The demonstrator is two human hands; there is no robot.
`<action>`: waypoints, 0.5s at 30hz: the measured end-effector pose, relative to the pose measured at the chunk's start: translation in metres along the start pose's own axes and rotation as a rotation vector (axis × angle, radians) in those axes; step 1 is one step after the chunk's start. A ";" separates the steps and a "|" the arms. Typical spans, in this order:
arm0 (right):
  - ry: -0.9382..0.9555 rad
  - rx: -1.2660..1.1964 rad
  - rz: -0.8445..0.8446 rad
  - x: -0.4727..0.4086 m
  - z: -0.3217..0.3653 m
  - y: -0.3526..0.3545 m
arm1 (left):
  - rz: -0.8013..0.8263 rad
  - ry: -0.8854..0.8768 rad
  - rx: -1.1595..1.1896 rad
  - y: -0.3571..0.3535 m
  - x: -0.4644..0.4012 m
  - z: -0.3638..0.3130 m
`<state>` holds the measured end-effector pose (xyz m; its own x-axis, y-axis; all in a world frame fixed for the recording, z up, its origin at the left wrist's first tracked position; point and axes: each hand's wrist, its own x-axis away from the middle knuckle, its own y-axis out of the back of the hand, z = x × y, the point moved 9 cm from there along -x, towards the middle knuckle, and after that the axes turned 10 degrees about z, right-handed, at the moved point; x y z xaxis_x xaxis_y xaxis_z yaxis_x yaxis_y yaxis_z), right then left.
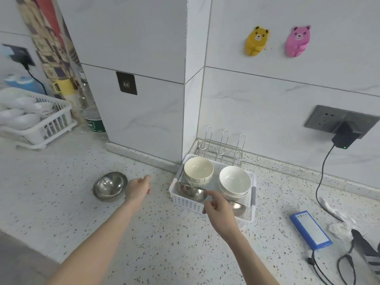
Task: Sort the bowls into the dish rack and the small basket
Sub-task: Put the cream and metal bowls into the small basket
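Steel shows between the fingers of the right hand (219, 210), which pinches the rim of a tilted metal bowl (193, 191) at the near edge of the small basket (186, 201), the bowl leaning over the basket's near wall. Just beyond that grip, inside the same white basket, sit a stack of cream bowls (198, 171) toward the far left and a stack of white bowls (234, 181) toward the far right; a second piece of steel (238, 208) peeks out right beside the hand, but what it is cannot be made out. Left of the grip, the left hand (138, 189) hangs over the speckled counter (144, 233) with fingers loosely curled and nothing in them, just beside another steel bowl (109, 186) that rests upright on the counter. Far off to the left of both hands stands the dish rack (44, 128), already holding white dishes. Behind the basket is a wire rack (223, 147), and well to the right of the grip lies a blue device (310, 230) with a cable.
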<state>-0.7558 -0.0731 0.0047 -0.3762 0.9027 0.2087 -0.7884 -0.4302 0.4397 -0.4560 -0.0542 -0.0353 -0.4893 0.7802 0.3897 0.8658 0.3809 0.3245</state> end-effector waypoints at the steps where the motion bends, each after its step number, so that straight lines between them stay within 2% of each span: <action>1: 0.014 -0.001 0.029 -0.001 0.004 -0.009 | -0.043 0.052 0.101 0.016 0.000 0.016; 4: 0.013 0.018 0.136 -0.005 0.012 -0.039 | -0.157 0.266 0.323 0.053 0.005 0.072; 8: -0.007 0.017 0.233 -0.008 0.019 -0.071 | -0.131 0.421 0.537 0.063 0.009 0.119; 12: -0.031 0.013 0.270 -0.008 0.019 -0.089 | -0.197 0.396 0.681 0.069 0.003 0.127; 15: -0.033 0.013 0.263 -0.008 0.016 -0.092 | -0.222 0.333 0.641 0.075 -0.003 0.119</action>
<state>-0.6727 -0.0413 -0.0238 -0.5510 0.7593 0.3461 -0.6589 -0.6504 0.3779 -0.3773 0.0310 -0.1146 -0.5773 0.4991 0.6463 0.5849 0.8050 -0.0992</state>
